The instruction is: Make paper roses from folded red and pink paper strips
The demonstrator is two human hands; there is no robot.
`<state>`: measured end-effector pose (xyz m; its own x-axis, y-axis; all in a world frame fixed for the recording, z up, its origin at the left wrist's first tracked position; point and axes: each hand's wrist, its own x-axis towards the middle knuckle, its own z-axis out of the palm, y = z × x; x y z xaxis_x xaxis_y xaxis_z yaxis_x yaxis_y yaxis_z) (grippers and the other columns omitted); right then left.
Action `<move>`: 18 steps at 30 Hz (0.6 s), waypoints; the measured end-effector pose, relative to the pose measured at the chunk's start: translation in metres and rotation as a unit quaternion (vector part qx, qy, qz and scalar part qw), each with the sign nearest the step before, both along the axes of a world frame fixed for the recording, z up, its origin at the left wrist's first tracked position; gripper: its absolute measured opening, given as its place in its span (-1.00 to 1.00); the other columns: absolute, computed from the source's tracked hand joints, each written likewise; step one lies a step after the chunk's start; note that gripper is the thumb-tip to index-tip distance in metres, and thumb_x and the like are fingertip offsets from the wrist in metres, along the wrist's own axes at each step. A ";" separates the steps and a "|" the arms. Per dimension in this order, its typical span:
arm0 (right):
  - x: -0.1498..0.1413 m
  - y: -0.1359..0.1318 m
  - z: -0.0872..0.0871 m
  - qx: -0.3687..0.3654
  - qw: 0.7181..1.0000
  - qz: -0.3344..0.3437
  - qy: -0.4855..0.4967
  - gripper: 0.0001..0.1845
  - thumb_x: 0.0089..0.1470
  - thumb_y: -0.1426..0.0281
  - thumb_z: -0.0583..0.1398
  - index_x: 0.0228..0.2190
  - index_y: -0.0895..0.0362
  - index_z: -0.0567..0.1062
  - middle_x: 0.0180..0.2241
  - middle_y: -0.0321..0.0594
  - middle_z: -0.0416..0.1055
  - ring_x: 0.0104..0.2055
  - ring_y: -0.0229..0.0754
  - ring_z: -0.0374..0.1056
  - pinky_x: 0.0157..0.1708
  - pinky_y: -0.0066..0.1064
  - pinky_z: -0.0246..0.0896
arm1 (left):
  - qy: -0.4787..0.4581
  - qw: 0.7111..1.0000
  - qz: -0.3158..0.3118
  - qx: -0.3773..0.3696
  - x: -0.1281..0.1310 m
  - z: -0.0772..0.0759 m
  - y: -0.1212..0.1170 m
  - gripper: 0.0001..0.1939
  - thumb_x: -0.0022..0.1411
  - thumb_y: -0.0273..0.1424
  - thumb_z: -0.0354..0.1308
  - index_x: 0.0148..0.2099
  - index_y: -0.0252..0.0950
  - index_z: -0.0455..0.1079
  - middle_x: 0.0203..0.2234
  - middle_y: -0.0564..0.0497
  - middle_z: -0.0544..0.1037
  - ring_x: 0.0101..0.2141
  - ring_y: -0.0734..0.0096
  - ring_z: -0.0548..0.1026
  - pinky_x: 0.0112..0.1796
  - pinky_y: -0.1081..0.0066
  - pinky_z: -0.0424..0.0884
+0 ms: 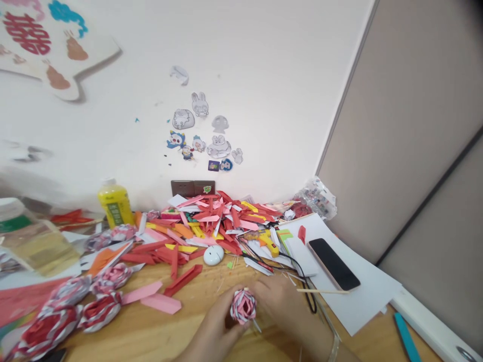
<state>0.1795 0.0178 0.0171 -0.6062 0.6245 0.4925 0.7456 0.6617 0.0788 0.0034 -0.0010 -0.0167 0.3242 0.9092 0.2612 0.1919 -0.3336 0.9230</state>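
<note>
Lower centre: left hand [222, 319] curled around pink-and-white folded-paper rose [243, 305] | right hand [273, 296] beside it (finger spacing unclear) | centre: red, pink paper strips [219, 221]

The scene is brightly and evenly lit by diffuse light, and the white wall [271, 100] is rendered pale and slightly grey. Soft shadows are cast to the right of and below the painted cutout [94, 55]. The beige partition panel [422, 110] is more dimly lit, and the upper right corner is darkened. Small glints are caught on the clear plastic packaging [320, 198]. Straight edges are tilted and shapes stretched toward the sides by wide-angle distortion. Detail is slightly softened on the right hand [277, 301].
</note>
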 end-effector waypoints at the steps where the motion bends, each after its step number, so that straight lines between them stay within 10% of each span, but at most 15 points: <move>1: 0.000 0.001 -0.001 0.002 1.000 0.005 0.000 -0.83 0.11 0.41 0.11 -0.51 0.12 0.38 -0.59 -0.30 0.36 -0.56 -0.27 0.24 -0.57 -0.41 -0.15 | 0.005 1.000 0.002 -0.001 0.000 0.001 0.000 -0.52 -0.02 -0.54 0.16 0.01 -0.21 0.35 -0.09 -0.08 0.51 -0.05 0.14 0.42 -0.01 0.24 0.31; 18: -0.005 -0.002 0.004 -0.036 0.993 -0.031 0.103 -0.82 0.16 0.39 0.04 -0.41 0.13 0.41 -0.49 -0.23 0.43 -0.45 -0.19 0.31 -0.49 -0.40 0.00 | 0.050 0.999 0.009 0.005 -0.006 -0.016 0.004 -0.49 0.06 -0.49 0.14 0.10 -0.24 0.24 0.03 -0.13 0.42 0.03 0.16 0.36 0.04 0.24 0.26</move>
<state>0.1745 0.0159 0.0210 -0.4558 0.6959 0.5550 0.7807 0.6120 -0.1263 -0.0024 0.0027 -0.0330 0.3334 0.9125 0.2370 0.2891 -0.3383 0.8955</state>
